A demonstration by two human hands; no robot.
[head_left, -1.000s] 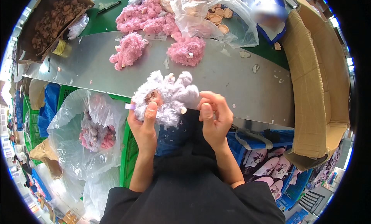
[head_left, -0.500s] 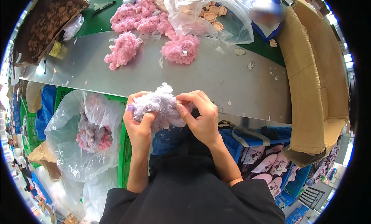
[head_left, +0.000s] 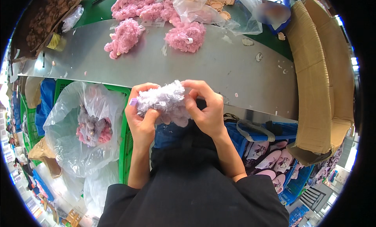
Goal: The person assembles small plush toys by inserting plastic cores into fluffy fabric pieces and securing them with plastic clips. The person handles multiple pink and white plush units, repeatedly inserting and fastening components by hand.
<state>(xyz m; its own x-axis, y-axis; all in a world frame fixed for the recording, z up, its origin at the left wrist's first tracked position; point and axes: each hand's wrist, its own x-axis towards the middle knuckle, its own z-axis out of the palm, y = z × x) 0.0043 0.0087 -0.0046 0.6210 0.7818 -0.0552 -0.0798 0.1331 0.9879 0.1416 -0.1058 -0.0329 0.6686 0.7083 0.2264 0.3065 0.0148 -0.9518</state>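
A fluffy lilac-grey curly plush piece (head_left: 162,98) is held over my lap, just off the table's near edge. My left hand (head_left: 141,123) grips its left side, thumb across the front, beside a small purple tag (head_left: 133,102). At the plush's right edge, my right hand (head_left: 209,111) is closed with thumb and forefinger bent against the fur; what lies right between the fingertips is hidden. Smooth rounded lumps show along the plush's lower side. Beyond on the table lie two pink curly plush pieces, one at left (head_left: 124,38) and one with a white tag (head_left: 185,37).
A heap of pink plush (head_left: 143,6) and a clear bag (head_left: 196,7) near beige flower-like pieces (head_left: 216,5) lie at the back. A cardboard box (head_left: 311,86) stands right. Left is a green crate (head_left: 125,148) with bagged plush; lower right, pink slippers (head_left: 270,160).
The plush is tilted differently, with more of its lumpy underside showing. My right fingers have shifted up along its right edge. The table's contents appear slightly higher in the picture.
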